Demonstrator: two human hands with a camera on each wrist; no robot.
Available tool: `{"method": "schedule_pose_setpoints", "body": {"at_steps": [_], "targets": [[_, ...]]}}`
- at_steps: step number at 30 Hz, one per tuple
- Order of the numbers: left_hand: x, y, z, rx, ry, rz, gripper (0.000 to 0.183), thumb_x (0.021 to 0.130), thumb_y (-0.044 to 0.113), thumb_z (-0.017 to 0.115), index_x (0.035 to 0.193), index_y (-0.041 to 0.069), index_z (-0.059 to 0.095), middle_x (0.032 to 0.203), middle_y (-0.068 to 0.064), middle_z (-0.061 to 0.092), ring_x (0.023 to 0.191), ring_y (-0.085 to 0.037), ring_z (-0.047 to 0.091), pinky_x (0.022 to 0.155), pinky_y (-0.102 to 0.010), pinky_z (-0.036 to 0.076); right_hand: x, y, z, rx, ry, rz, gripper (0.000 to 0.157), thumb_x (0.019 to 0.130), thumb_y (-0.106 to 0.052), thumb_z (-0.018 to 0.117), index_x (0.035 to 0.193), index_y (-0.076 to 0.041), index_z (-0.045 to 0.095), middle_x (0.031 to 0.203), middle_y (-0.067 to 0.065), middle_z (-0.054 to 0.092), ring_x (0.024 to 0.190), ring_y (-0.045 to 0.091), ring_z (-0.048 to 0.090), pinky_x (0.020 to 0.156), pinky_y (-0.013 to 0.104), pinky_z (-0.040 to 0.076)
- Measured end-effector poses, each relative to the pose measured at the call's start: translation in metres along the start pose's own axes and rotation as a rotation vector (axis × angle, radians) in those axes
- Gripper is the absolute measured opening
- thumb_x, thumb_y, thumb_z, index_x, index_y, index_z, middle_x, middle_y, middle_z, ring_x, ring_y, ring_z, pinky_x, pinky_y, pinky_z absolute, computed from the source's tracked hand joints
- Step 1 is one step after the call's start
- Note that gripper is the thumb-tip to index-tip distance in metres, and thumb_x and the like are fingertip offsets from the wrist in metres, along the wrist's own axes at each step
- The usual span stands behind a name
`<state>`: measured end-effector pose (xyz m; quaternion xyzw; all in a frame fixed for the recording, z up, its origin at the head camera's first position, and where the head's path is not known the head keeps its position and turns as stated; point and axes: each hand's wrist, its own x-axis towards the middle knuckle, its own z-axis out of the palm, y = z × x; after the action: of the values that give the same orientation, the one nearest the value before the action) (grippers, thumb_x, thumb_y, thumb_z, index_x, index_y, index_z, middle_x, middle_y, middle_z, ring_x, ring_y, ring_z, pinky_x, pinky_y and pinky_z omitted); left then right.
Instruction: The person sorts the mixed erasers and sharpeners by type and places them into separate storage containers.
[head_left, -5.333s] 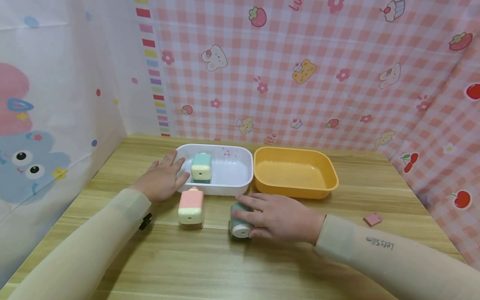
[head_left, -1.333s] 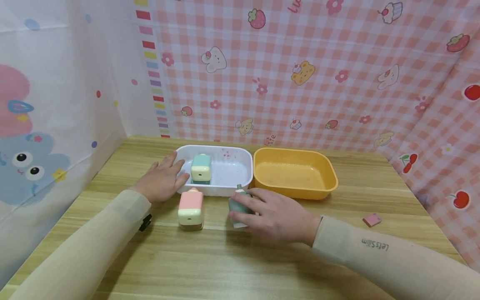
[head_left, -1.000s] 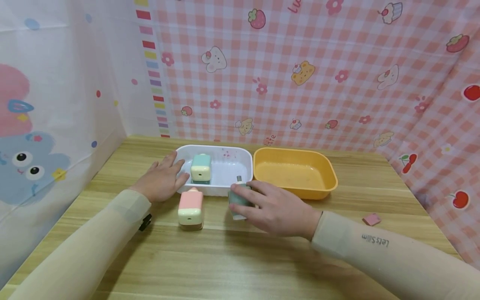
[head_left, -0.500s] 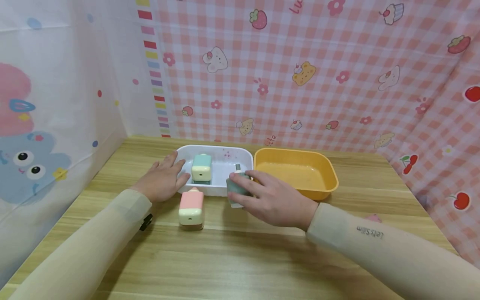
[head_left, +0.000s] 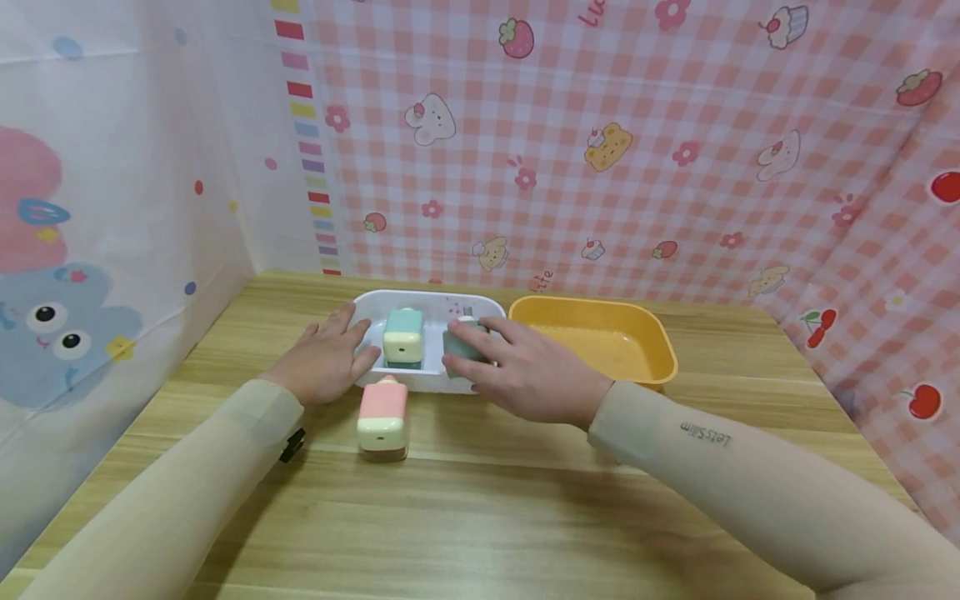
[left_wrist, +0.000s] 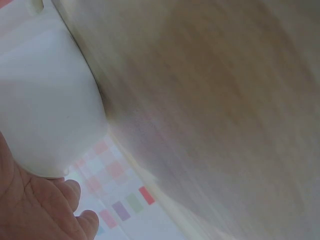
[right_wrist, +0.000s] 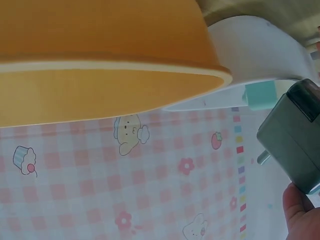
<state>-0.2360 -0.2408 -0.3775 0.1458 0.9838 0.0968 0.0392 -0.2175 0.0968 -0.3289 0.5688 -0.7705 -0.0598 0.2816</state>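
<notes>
My right hand point(head_left: 536, 371) grips a grey-green pencil sharpener point(right_wrist: 292, 137), thumb and fingers on its sides, over the right part of the white tray point(head_left: 435, 382). In the right wrist view the sharpener shows a dark see-through bin and a thin rod sticking out. Spread fingers of my left hand point(head_left: 322, 358) rest at the tray's left edge. Inside that tray stands a mint-and-cream pencil sharpener point(head_left: 403, 337). A pink-and-cream pencil sharpener point(head_left: 382, 412) is on the table just in front of the tray.
An orange tray point(head_left: 663, 358) sits right beside the white one, partly behind my right hand. Both trays stand near the back of the wooden table point(head_left: 420, 517). A pink checked cloth point(head_left: 555, 208) hangs behind the table.
My right hand has lifted the grey-green pencil sharpener off the table and carried it forward and slightly left, over the white tray. My forearm now covers the small pink block. The left hand stays put.
</notes>
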Motion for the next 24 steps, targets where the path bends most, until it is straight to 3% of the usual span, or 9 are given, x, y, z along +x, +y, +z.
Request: {"method": "schedule_pose_setpoints", "body": {"at_steps": [12, 24], "targets": [[-0.001, 0.002, -0.002, -0.006, 0.009, -0.001, 0.072, 0.113, 0.049, 0.029, 0.166, 0.001, 0.026, 0.176, -0.024, 0.004, 0.164, -0.043, 0.007, 0.129, -0.070, 0.011, 0.016, 0.010, 0.013, -0.027, 0.037, -0.012, 0.051, 0.096, -0.027, 0.078, 0.143, -0.017, 0.060, 0.153, 0.013, 0.058, 0.131, 0.035, 0.060, 0.107, 0.042, 0.057], [-0.002, 0.002, -0.002, -0.003, 0.008, 0.001, 0.072, 0.113, 0.049, 0.028, 0.166, 0.000, 0.026, 0.176, -0.025, 0.005, 0.164, -0.043, 0.008, 0.129, -0.070, 0.011, 0.029, 0.022, 0.026, 0.039, 0.009, 0.051, 0.049, 0.097, -0.027, 0.077, 0.144, -0.020, 0.063, 0.155, 0.014, 0.055, 0.130, 0.037, 0.062, 0.106, 0.044, 0.058]]}}
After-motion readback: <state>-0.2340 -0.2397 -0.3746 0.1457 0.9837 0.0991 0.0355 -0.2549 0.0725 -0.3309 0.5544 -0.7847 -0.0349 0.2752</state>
